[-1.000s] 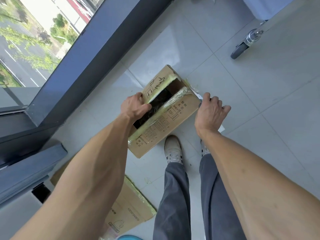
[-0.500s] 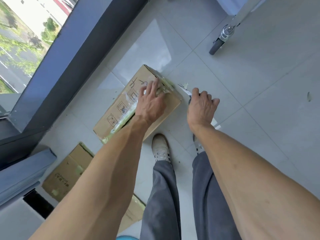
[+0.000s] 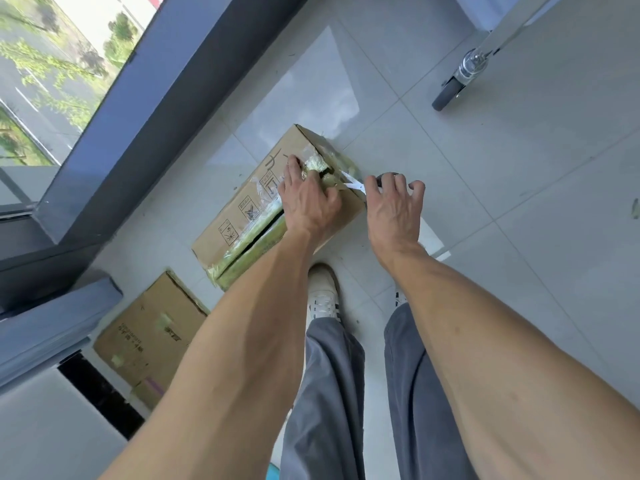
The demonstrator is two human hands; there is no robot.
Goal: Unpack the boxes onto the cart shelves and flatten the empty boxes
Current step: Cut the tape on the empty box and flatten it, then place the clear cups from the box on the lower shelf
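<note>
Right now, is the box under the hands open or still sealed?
Partly open: the box shows a dark gap along its taped top seam; flaps not folded back.

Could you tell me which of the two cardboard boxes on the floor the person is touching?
The upper box, with its taped seam split; the left hand rests on it. The lower box lies flat and untouched.

Grey tiled floor (image 3: 519, 202) — dark-framed window (image 3: 145, 109), daylight outside.
</note>
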